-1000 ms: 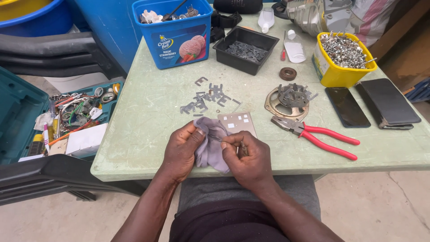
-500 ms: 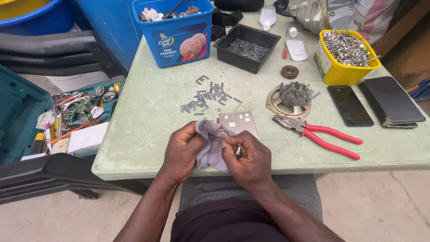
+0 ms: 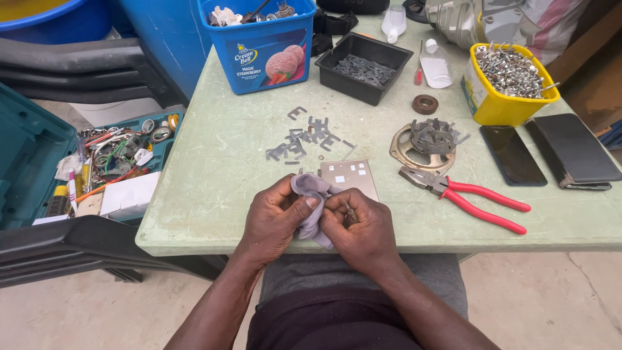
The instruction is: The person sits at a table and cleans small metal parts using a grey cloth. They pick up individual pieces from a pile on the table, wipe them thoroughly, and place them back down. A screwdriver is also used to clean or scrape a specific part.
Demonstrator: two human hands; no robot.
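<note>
Right hand (image 3: 358,223) mostly hides a small metal piece (image 3: 350,212) against cloth (image 3: 313,202).

A small metal piece (image 3: 350,212) in the right hand (image 3: 358,225) is mostly hidden by fingers (image 3: 337,206) and grey cloth (image 3: 312,198), perhaps a clip; the top edge cuts the blue tub (image 3: 259,40).

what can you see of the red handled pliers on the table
The pliers lie flat on the pale green table, to the right of the right hand and untouched by either hand. They have grey metal jaws pointing up-left toward a round metal plate, and two long red-sleeved handles running down-right, slightly spread. The jaws look nearly shut. A dark phone lies just beyond the handles, apart from them.
</note>
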